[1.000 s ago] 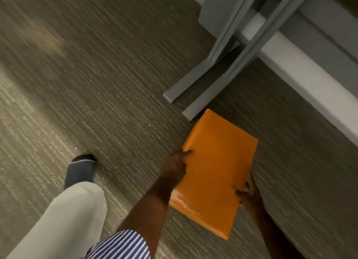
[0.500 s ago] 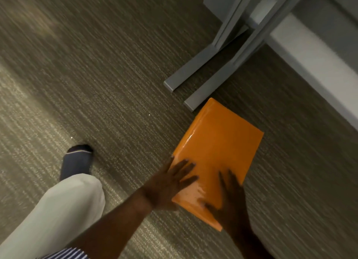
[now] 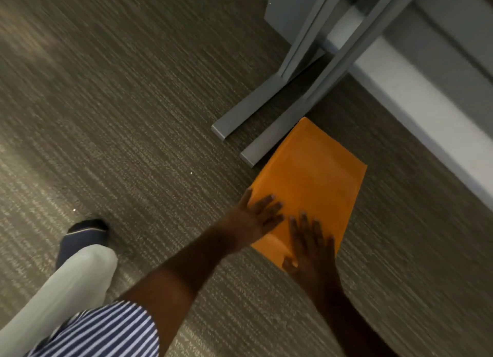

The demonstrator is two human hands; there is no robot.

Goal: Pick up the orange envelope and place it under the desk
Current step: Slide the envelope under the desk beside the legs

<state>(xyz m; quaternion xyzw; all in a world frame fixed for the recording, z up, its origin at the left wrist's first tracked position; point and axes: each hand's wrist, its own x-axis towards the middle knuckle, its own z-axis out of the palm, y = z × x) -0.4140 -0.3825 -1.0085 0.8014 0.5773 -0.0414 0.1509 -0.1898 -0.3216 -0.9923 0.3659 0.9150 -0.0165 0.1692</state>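
Note:
The orange envelope [image 3: 312,180] lies flat on the carpet, its far corner beside the grey desk foot [image 3: 277,140]. My left hand [image 3: 260,217] rests flat on its near left part, fingers spread. My right hand [image 3: 310,246] lies flat on its near edge, fingers spread too. Neither hand grips it; both palms press on top. The desk's grey legs [image 3: 314,41] rise toward the upper right, and the desk top is out of view.
A second grey desk foot [image 3: 240,116] lies left of the first. A pale baseboard [image 3: 416,108] runs along the wall at right. My left knee in light trousers [image 3: 80,274] and a dark sock [image 3: 80,236] are on the carpet at lower left.
Both hands have gone from holding the envelope's edges to lying flat on top of it. The envelope has come down onto the carpet and slid farther toward the desk foot.

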